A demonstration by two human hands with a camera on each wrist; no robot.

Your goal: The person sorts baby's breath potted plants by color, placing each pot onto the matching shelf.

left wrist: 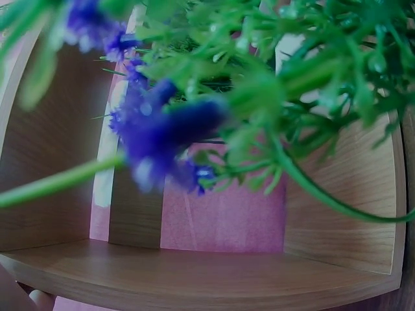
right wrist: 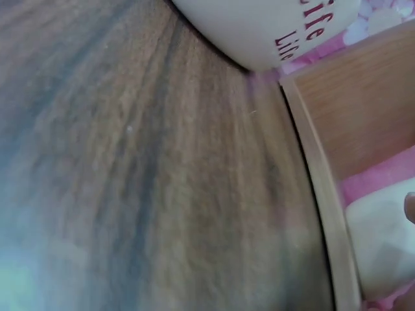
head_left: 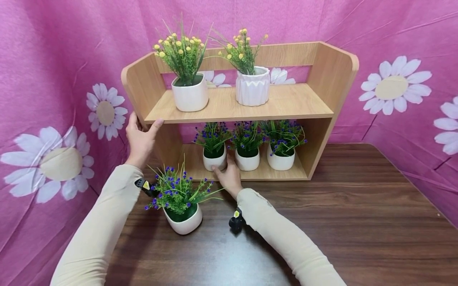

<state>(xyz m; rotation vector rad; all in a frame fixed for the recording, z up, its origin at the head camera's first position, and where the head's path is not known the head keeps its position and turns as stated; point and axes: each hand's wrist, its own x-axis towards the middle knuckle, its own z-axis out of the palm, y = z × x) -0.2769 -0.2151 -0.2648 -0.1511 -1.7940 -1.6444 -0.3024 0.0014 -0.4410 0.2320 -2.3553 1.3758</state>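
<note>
On the lower board of a two-tier wooden shelf (head_left: 247, 113), my right hand (head_left: 230, 176) holds the leftmost white pot (head_left: 214, 161) of purple flowers, thumb at its front and fingers along its right side. In the right wrist view, a fingertip lies against this white pot (right wrist: 382, 240). My left hand (head_left: 140, 139) grips the shelf's left side panel, thumb over the upper board's front corner and fingers on the outer side. Below it, another white pot (head_left: 184, 222) of purple flowers stands on the table. Its blurred purple flowers (left wrist: 162, 129) cover much of the left wrist view.
Two more pots of purple flowers, a middle pot (head_left: 247, 161) and a right pot (head_left: 280, 159), share the lower board. Above stand a smooth white pot (head_left: 190, 95) and a ridged white pot (head_left: 252, 89) with yellow flowers. A pink flowered cloth (head_left: 400, 24) hangs behind the dark table (head_left: 358, 222).
</note>
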